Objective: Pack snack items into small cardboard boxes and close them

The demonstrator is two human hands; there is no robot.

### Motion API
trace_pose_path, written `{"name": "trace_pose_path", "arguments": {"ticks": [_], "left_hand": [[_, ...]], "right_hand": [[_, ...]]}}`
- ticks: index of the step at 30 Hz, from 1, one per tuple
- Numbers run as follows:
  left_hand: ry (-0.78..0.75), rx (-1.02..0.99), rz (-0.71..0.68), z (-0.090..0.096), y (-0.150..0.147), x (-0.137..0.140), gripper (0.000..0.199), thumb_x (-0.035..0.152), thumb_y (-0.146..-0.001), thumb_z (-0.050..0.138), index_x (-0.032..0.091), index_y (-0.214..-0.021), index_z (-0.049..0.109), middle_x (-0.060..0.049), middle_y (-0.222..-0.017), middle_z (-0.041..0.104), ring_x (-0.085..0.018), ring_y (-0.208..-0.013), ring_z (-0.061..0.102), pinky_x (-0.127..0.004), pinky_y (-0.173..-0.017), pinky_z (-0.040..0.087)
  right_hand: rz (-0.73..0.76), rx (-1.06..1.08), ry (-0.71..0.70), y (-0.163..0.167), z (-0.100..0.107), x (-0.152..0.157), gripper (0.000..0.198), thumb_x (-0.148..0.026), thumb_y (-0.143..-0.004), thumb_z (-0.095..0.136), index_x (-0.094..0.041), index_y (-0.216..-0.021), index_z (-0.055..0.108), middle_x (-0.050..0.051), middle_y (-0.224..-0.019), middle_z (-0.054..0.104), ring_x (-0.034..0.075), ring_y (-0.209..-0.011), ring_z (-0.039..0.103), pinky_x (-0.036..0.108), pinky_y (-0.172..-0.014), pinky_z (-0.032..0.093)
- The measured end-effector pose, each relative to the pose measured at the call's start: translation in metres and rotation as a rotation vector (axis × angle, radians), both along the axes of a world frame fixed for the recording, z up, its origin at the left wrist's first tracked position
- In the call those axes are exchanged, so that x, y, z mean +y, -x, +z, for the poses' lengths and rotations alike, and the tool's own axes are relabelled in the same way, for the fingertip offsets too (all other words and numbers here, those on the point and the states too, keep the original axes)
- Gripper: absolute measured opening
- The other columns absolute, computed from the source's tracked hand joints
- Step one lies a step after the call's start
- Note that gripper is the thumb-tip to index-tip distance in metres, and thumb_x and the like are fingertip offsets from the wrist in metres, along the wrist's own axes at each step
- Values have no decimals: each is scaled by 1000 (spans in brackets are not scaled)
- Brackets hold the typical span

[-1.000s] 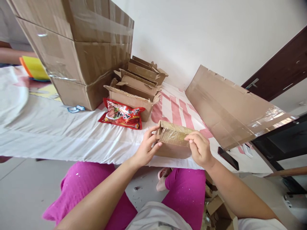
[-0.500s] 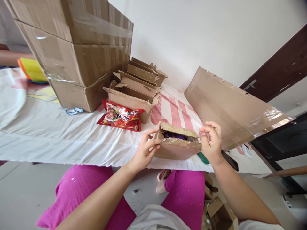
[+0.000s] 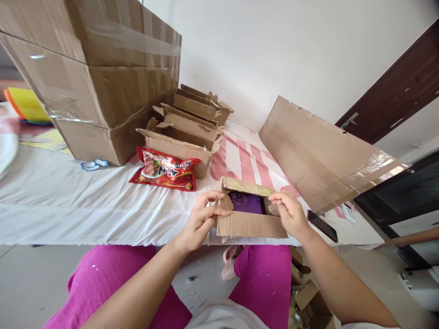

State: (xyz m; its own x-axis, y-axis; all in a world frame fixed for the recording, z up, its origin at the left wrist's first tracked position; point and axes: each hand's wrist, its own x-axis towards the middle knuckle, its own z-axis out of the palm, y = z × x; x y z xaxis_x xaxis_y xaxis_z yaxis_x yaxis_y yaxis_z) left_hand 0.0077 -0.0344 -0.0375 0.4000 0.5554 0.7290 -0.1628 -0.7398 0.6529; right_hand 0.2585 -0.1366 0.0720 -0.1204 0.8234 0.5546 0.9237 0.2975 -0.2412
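Note:
A small cardboard box (image 3: 252,227) stands near the table's front edge with its top open. Inside lies a purple package (image 3: 247,204), partly hidden by the box walls. My left hand (image 3: 204,219) holds the box's left end, its fingertips at the side flap. At the opposite end, my right hand (image 3: 288,211) pinches the right flap and edge. To the left of the box, a red food packet (image 3: 166,170) with printed characters leans by a row of open cardboard boxes (image 3: 187,130).
A tall taped carton stack (image 3: 113,91) rises at the left. A large cardboard sheet (image 3: 322,151) leans at the right, with a phone (image 3: 322,225) near it. Blue-white loops (image 3: 94,164) and a yellow roll (image 3: 29,105) are at far left. Boxes (image 3: 313,304) lie on the floor.
The box's top has opened wider and its near flap has folded toward me, so more purple shows. My right hand has moved left and down onto the right end.

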Motion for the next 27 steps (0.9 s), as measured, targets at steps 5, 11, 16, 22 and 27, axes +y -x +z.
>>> {"name": "trace_pose_path", "arguments": {"ticks": [5, 11, 16, 22, 27], "left_hand": [[-72, 37, 43, 2, 0, -3, 21, 37, -90, 54, 23, -97, 67, -10, -122, 49, -27, -120, 46, -47, -104, 41], [-282, 44, 234, 1, -6, -11, 15, 19, -83, 64, 22, -95, 57, -7, -106, 53, -24, -112, 48, -45, -98, 44], [-391, 109, 335, 1, -5, -18, 28, 30, -76, 70, 23, -101, 59, -11, -118, 51, -31, -121, 44, -50, -101, 43], [-431, 171, 238, 6, -3, -18, 18, 31, -80, 65, 21, -93, 59, -12, -150, 36, -37, -141, 28, -56, -107, 36], [-444, 200, 193, 5, -2, -15, 26, 31, -81, 64, 19, -103, 58, -16, -138, 50, -36, -139, 34, -55, -106, 39]], "right_hand": [[90, -193, 110, 29, -17, -7, 32, -37, -79, 71, -21, -106, 62, 7, -94, 64, 23, -89, 57, 40, -78, 49], [39, -329, 52, 42, -43, -8, 12, -27, -84, 65, -20, -78, 59, 4, -77, 59, 20, -74, 52, 35, -66, 44], [71, -373, 45, 47, -49, -22, 12, -26, -89, 59, -20, -78, 57, 4, -76, 58, 20, -73, 51, 34, -66, 43], [82, -428, 45, 49, -48, -32, 12, -31, -87, 62, -20, -81, 59, 5, -76, 58, 21, -73, 52, 36, -66, 43], [128, -404, 50, 50, -37, -36, 18, -37, -87, 62, -19, -89, 61, 5, -76, 62, 21, -72, 55, 37, -66, 47]]}}
